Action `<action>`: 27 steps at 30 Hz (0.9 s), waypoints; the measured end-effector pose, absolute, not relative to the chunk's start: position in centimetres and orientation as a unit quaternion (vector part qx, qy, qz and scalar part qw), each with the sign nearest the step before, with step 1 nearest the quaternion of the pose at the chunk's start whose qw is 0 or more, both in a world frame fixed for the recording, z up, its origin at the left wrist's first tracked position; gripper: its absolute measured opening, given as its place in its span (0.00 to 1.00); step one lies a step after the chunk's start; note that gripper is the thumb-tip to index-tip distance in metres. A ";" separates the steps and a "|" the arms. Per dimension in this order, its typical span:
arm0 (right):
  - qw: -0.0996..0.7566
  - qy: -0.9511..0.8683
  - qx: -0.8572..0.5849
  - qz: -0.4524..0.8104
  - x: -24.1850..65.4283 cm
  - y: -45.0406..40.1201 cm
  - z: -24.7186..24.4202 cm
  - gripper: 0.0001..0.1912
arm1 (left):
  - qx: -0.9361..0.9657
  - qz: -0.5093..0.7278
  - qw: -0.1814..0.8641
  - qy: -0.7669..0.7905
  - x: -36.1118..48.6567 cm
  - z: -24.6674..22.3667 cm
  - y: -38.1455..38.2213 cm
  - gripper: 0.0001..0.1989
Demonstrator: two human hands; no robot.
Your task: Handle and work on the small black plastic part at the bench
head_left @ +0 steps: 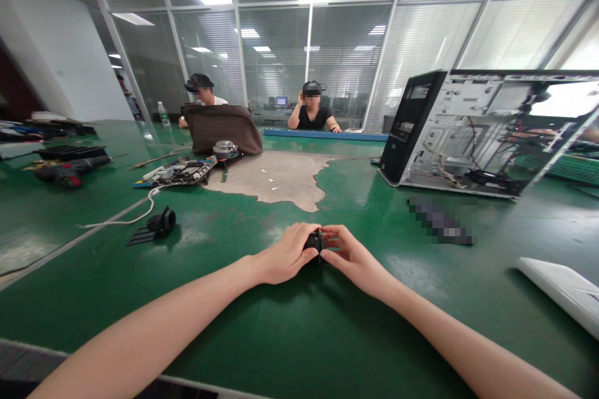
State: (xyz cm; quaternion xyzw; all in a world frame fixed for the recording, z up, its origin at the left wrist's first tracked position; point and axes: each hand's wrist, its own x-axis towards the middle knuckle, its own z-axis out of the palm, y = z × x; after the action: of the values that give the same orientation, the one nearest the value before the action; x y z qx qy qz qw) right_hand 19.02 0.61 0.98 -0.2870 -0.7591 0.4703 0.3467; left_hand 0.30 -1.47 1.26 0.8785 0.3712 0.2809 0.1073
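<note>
Near the middle of the green table, a small black plastic part is held between my two hands. From its left side my left hand closes round it, thumb in front and fingers over the top. The fingertips and thumb of my right hand grip a thin upright edge on its right side. Much of the part is hidden by my fingers, and its exact kind does not show. To the left, a black plastic piece with a round collar and flat prongs lies on the table.
An open computer case stands at the right, with a blurred dark object before it. A white panel lies nearer. At the left are a circuit board, a cable and a brown cloth-covered object. Two people sit beyond.
</note>
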 end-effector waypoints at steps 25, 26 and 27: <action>0.342 -0.769 -0.295 0.452 19.1 0.4 1.0 0.10 | 0.886 0.263 0.097 0.370 0.3 1.3 -1.5 0.22; 0.342 -0.773 -0.298 0.444 19.0 0.5 1.0 0.11 | 0.886 0.261 0.097 0.371 0.3 1.3 -1.5 0.22; 0.340 -0.777 -0.297 0.438 19.0 0.5 0.9 0.12 | 0.887 0.259 0.095 0.371 0.3 1.3 -1.5 0.22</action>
State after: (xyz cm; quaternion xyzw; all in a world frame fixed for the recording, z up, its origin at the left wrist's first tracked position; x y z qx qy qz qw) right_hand 19.05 0.48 0.94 -0.2970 -0.7774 0.4381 0.3399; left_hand 0.33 -1.49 1.34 0.8866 0.3711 0.2591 0.0954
